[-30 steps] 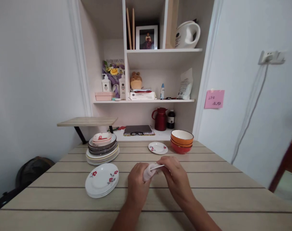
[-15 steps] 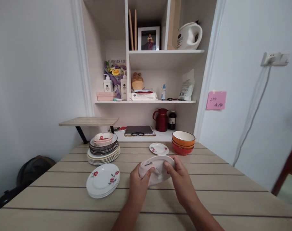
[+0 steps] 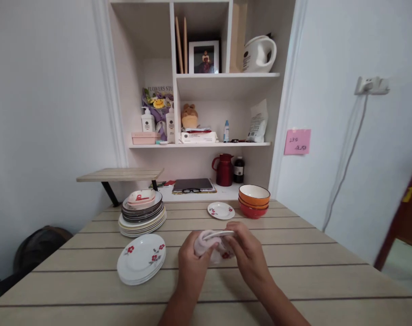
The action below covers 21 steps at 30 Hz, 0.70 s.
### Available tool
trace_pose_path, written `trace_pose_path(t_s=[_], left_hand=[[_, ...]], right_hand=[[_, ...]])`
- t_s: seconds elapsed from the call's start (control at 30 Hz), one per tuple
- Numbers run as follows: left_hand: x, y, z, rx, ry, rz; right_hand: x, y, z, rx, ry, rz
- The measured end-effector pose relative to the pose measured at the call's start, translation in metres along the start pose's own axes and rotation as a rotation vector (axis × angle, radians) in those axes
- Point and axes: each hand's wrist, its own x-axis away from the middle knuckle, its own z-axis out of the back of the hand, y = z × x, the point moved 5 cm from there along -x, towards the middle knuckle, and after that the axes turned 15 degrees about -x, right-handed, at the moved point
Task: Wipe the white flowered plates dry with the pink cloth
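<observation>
Above the middle of the table I hold a white plate point(image 3: 228, 248) tilted steeply, its rim upward and a red flower low on its face. My left hand point(image 3: 193, 261) is closed on a pale pinkish cloth point(image 3: 202, 243), which wraps round the plate's left edge. The fingers of my right hand point(image 3: 249, 253) grip the plate's right side, thumb towards me. Much of the plate is hidden by the cloth and my fingers. Left of my hands lies a short stack of white flowered plates point(image 3: 141, 258). A single flowered plate point(image 3: 221, 210) lies flat beyond them.
A taller stack of plates point(image 3: 142, 222) with small pink-rimmed dishes on top stands at the back left, near a raised wooden shelf point(image 3: 121, 174). Orange and red bowls point(image 3: 254, 201) are stacked at the back right. Behind are a dark red jug point(image 3: 224, 170) and a laptop point(image 3: 193, 184).
The plate has turned from facing me broadly to nearly edge-on, and a red flower on it now shows. The cloth is bunched round its left edge. The camera view has shifted slightly.
</observation>
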Motion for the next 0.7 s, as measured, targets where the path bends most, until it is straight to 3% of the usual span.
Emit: trace_pose_path(t_s=[0.2,0.33,0.4,0.47,0.57,0.7], left_hand=[[-0.003,-0.011,-0.003,0.22,-0.029,0.297],[-0.003,-0.013,-0.004,0.271,-0.032,0.364],[-0.003,-0.013,-0.003,0.24,-0.016,0.36],[-0.003,-0.012,-0.003,0.189,-0.006,0.318],[-0.003,-0.006,-0.004,0.049,-0.012,0.13],[-0.001,0.002,-0.002,-0.207,0.032,-0.182]], right_hand=[[0.006,0.021,0.0,-0.379,0.24,-0.311],[0.008,0.029,-0.006,-0.592,0.272,-0.42],[0.008,0.031,-0.007,-0.597,0.233,-0.451],[0.007,0.03,-0.004,-0.465,0.207,-0.414],[0.003,0.017,0.006,-0.105,0.215,-0.182],[0.001,0.0,0.001,0.173,0.022,0.08]])
